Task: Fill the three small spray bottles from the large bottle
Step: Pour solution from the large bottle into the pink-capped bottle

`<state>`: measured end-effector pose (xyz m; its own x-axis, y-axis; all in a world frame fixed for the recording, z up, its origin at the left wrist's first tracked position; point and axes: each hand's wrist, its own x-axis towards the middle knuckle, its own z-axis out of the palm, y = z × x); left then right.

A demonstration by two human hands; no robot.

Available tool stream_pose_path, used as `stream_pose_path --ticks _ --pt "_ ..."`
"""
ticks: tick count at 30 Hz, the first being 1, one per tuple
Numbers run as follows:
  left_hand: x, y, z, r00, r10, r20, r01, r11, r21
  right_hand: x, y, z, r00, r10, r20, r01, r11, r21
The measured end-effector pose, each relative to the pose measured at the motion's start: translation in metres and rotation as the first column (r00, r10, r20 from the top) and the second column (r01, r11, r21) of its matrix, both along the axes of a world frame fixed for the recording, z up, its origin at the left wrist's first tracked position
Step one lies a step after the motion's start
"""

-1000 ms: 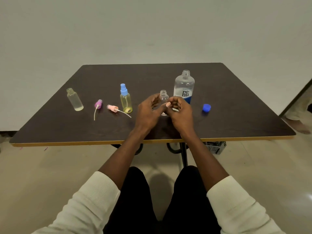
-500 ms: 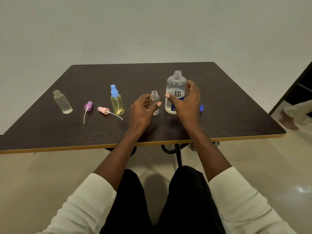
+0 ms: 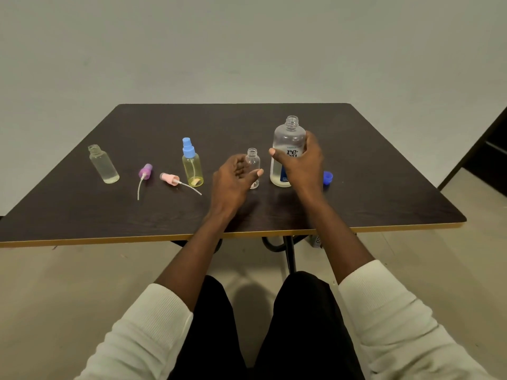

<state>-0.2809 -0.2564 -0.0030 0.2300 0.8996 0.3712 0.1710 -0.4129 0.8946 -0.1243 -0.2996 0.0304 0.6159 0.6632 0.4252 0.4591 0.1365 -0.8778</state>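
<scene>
Fingers of the right hand (image 3: pixel 301 163) curl round the large bottle (image 3: pixel 288 149), thumb across the front of its label, so that hand grips it. The bottle stands upright on the table (image 3: pixel 384 187), long axis vertical, neck uncapped and pointing up.

Just to the left of that hand, and right in front of the left hand (image 3: pixel 233 178), stands the small clear bottle (image 3: pixel 253 167), also upright and open-mouthed. The left hand cups loosely about it, fingers relaxed and thumb reaching toward its lower side; whether the thumb or fingers actually touch it I cannot tell, but nothing is clamped.

The coming pour, as I judge it, turns on this pairing: the small mouth sits lower than and leftward of the large neck, so the large bottle must lift and tip left over it while the nearer left hand steadies the small one.

Further left of the left hand stand the yellow bottle with a blue sprayer (image 3: pixel 192 165) fitted, then two loose spray heads, pink (image 3: pixel 170 178) and purple (image 3: pixel 144 172), lying flat, and farthest out an uncapped bottle (image 3: pixel 103 164). A blue cap (image 3: pixel 327 178) lies just right of the right wrist.
</scene>
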Motion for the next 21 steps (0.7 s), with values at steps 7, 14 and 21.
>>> stream_pose_path --ticks 7,14,21 --pt "-0.001 -0.004 0.002 1.000 0.000 0.007 0.000 1.000 0.005 0.003 -0.002 0.008 0.996 0.053 0.069 -0.053 0.999 -0.004" --pt "0.000 -0.007 0.004 0.997 0.001 0.071 -0.006 0.997 0.073 0.011 -0.013 0.023 0.956 0.075 0.283 -0.058 0.996 -0.068" --pt "-0.001 -0.010 0.006 0.995 -0.020 0.096 0.009 0.993 0.115 0.011 -0.016 0.027 0.857 0.125 0.499 -0.036 0.982 -0.183"
